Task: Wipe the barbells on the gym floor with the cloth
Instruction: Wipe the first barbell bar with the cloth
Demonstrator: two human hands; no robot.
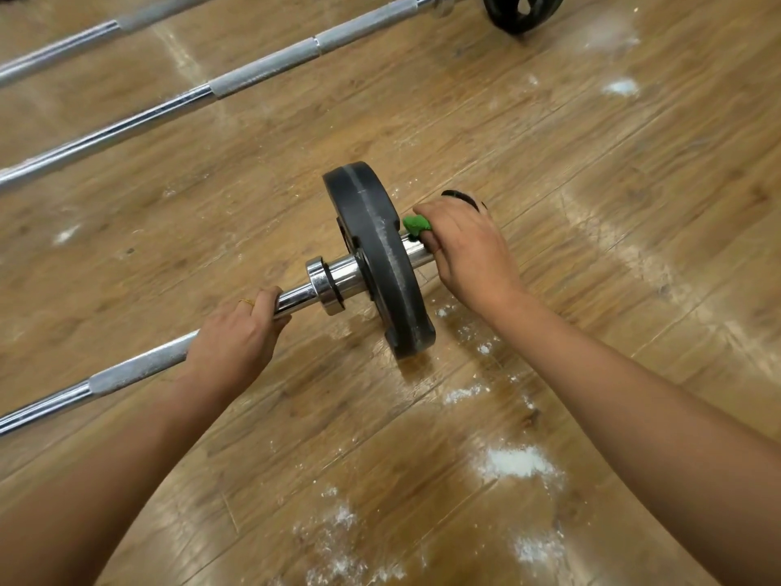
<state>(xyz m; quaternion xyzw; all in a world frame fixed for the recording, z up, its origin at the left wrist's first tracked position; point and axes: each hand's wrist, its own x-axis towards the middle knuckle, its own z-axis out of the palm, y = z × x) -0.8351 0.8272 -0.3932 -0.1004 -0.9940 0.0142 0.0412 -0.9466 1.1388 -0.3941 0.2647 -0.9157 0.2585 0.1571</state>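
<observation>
Wood-plank floor (591, 171), brown, glossy, grain running diagonally. Dense white powder patch (517, 462) in near right area; thinner scattered powder (338, 539) near bottom edge. Small white spot (620, 86) far right; faint fleck (65, 234) at left. Broad pale smear (625, 243) curving across right-hand boards. Dark knot (530, 420) in one plank.

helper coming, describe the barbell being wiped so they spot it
Three barbells lie on the wooden floor. Take the nearest barbell, with the black plate. Only it has a left hand on its shaft and a right hand holding a green cloth.
</observation>
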